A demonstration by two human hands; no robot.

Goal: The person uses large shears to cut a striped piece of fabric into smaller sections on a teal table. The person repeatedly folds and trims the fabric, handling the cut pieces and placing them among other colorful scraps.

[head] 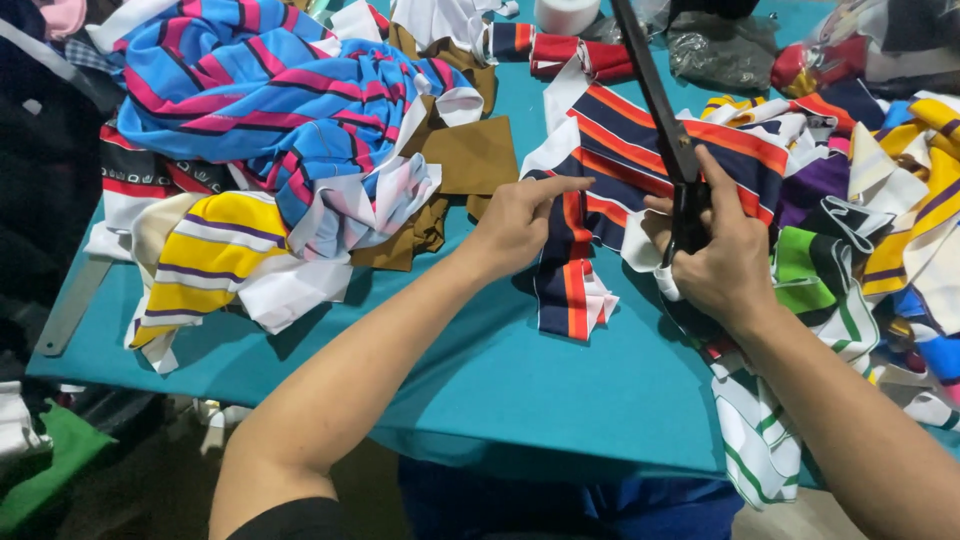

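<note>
A navy strip of fabric with orange and red stripes (575, 255) lies near the middle of the teal table (520, 380), one end trailing toward the near edge and the rest running up and to the right into a wider piece of the same cloth. The left hand (520, 225) presses down on the strip with fingers spread and the forefinger stretched along its upper edge, most likely to keep the cloth flat and taut so that it does not slide; this grip is an open, flat press rather than a pinch. Just beside it, the right hand (725, 255) is closed through the handles of a pair of long dark scissors (665, 130), whose blades point up and away across the cloth, so the grip is tight around the handles; whether the blades are parted cannot be told from this angle. To the right sits a heap of scraps (880, 220) in yellow, green, purple and white. On the left lie a blue and pink striped cloth (260, 90), a yellow striped piece (205, 255) and brown pieces (470, 155). A metal ruler (70, 305) rests at the table's left edge, and a white roll (565, 14) stands at the far side.
</note>
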